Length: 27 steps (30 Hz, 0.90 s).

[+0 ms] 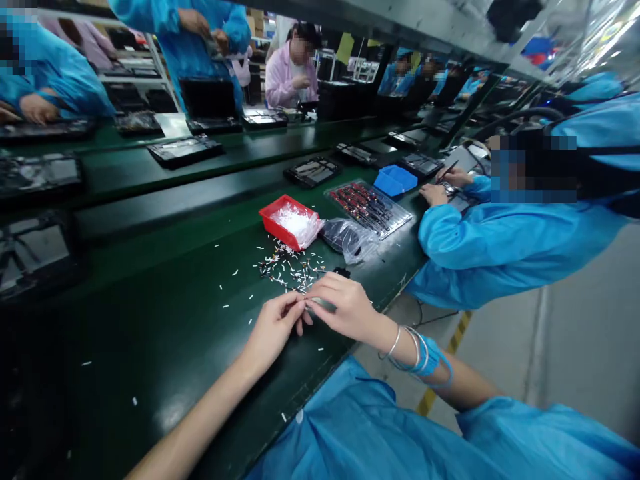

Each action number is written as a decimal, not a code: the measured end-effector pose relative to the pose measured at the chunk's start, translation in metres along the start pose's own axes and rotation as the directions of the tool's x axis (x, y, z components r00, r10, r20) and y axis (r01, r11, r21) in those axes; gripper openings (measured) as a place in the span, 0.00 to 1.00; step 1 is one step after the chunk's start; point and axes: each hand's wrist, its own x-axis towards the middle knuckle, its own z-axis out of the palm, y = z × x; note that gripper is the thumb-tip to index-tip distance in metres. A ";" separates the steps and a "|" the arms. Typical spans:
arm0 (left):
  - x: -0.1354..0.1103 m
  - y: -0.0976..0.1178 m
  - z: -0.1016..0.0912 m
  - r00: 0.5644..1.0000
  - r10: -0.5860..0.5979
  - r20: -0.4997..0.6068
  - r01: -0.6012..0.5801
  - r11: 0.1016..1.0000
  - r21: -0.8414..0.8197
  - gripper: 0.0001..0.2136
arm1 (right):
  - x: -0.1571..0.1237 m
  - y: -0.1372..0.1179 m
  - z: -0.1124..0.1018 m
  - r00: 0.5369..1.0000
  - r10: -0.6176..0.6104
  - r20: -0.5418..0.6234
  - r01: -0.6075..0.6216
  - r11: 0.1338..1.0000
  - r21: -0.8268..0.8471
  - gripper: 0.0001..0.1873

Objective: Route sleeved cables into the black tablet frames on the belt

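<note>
My left hand (274, 328) and my right hand (346, 308) meet over the near edge of a dark green bench (150, 320). The right hand grips metal tweezers (320, 305) whose tips point at the left fingertips. The left fingers are pinched on something tiny I cannot make out. Just beyond the hands lies a scatter of small white and dark pieces (287, 263). A red tray (285, 220) behind the scatter holds more white pieces.
A crumpled clear bag (347, 239), a clear tray of red-tipped parts (370, 208) and a blue bin (395, 180) lie further right. A co-worker in a blue gown (500, 240) leans in at the right. Dark device trays (185, 150) line the conveyor.
</note>
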 end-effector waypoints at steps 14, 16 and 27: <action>0.018 -0.005 -0.047 0.975 -0.091 -0.200 0.029 0.955 -0.295 0.13 | 0.083 0.051 0.026 0.981 0.081 -0.178 -0.116 0.974 -0.195 0.11; 0.019 -0.006 -0.050 0.967 -0.087 -0.238 0.003 0.943 -0.334 0.14 | 0.084 0.046 0.033 0.983 0.003 -0.181 -0.024 0.993 -0.115 0.11; 0.016 -0.004 -0.044 0.970 -0.064 -0.235 -0.027 0.931 -0.364 0.26 | 0.062 0.004 0.051 0.981 -0.178 -0.073 0.177 0.984 -0.024 0.10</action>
